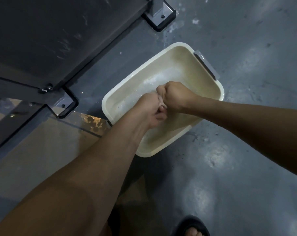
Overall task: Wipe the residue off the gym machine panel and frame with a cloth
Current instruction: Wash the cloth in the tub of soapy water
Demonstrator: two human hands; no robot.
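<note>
1. A cream-coloured rectangular plastic basin [163, 47] with rounded corners and a thick rolled rim sits on the floor. It has a flat grey handle [206, 65] clipped to its far short side.
2. Shallow, slightly cloudy water [141, 94] lies in the basin, with small bright glints on its surface.
3. The pale pinkish cloth [161, 104] is over the middle of the basin. It is bunched into a wet wad between the two fists and mostly hidden by them, so only small lumps show.
4. The left hand [150, 113] has its fingers curled tightly round the near end of the cloth.
5. The right hand [175, 97] is balled into a fist round the far end, knuckles up, and touches the left hand.
6. The dark, smooth gym machine panel [50, 34] fills the upper left. Its surface is streaked with pale smears and droplets.
7. Just left of the basin is a grey metal frame foot plate [64, 103], square with a black edge and a bolt. A second foot plate [159, 16] sits beyond the basin.
8. The glossy blue-grey painted floor [246, 133] has wet patches and specks.
9. A black sandal [192, 224] shows at the bottom edge.
</note>
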